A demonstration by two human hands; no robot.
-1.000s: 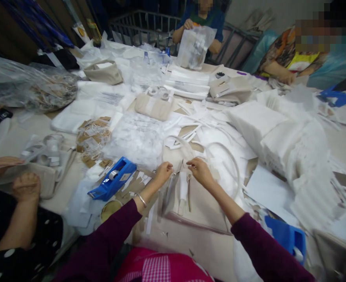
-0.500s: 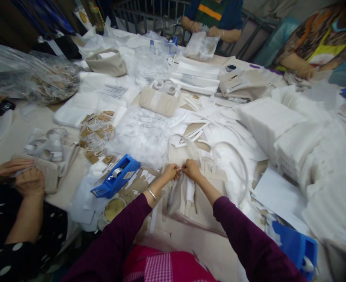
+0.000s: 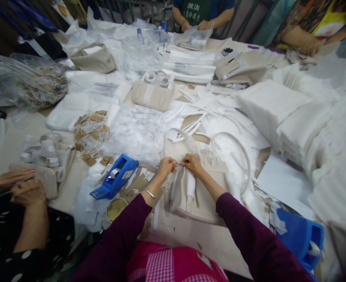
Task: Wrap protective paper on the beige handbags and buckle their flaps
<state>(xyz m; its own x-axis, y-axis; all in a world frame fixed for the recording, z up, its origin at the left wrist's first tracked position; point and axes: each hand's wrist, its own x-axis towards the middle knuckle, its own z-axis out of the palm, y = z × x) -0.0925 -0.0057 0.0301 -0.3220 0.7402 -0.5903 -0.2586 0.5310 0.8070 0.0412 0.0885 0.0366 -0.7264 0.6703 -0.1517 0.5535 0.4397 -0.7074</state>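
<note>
A beige handbag (image 3: 209,192) lies on the table in front of me, its two looped handles (image 3: 243,150) wrapped in pale covering. My left hand (image 3: 167,166) and my right hand (image 3: 192,163) meet above the bag's upper left side, fingers pinched together. Between the fingertips is something small and thin that I cannot make out. A white padding roll (image 3: 190,186) sticks out of the bag just below my right hand. To the left of my left hand lies a blue tape dispenser (image 3: 115,176).
Another blue dispenser (image 3: 300,237) stands at right. White foam sheets (image 3: 274,105) are stacked behind it. Brown tags with strings (image 3: 91,131) and a round tape roll (image 3: 116,209) lie at left. A co-worker's hands (image 3: 28,188) hold a beige bag at far left. Two more people work across the table.
The view has shifted slightly. My hands stay pinched at the same part of the bag, a little further apart. Across the table, a co-worker has lowered a plastic-wrapped packet onto the table.
</note>
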